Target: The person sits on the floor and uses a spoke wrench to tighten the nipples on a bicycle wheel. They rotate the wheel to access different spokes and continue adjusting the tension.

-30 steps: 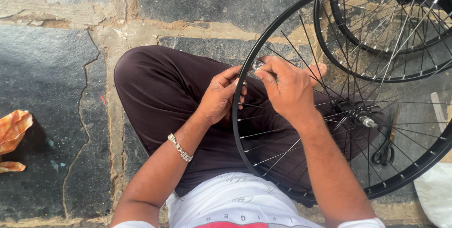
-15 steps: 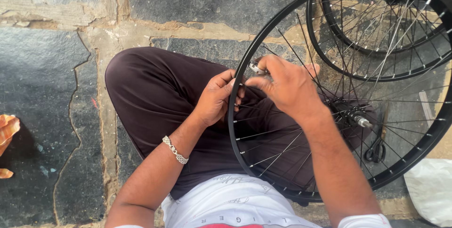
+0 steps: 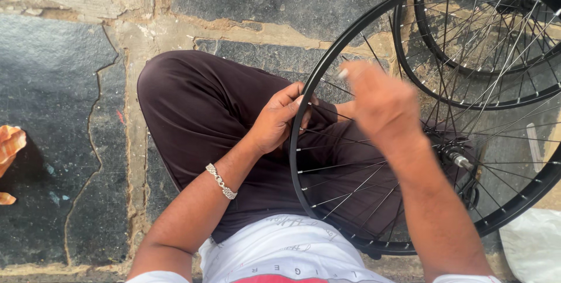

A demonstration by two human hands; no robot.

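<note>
Large black spoked bicycle wheel rim (image 3: 304,113) rests on lap over dark maroon trousers (image 3: 198,108), tilted. Left hand (image 3: 277,120) curled, gripping rim edge. Right hand (image 3: 380,105) blurred above spokes, fingers pinched on small silver tool (image 3: 343,74). Second black wheel (image 3: 467,93) lies on cracked stone floor (image 3: 70,84) behind.

Motion-blurred right hand (image 3: 380,105), its small pinched item unclear; wheel rims (image 3: 467,93) cut off at right edge.
</note>
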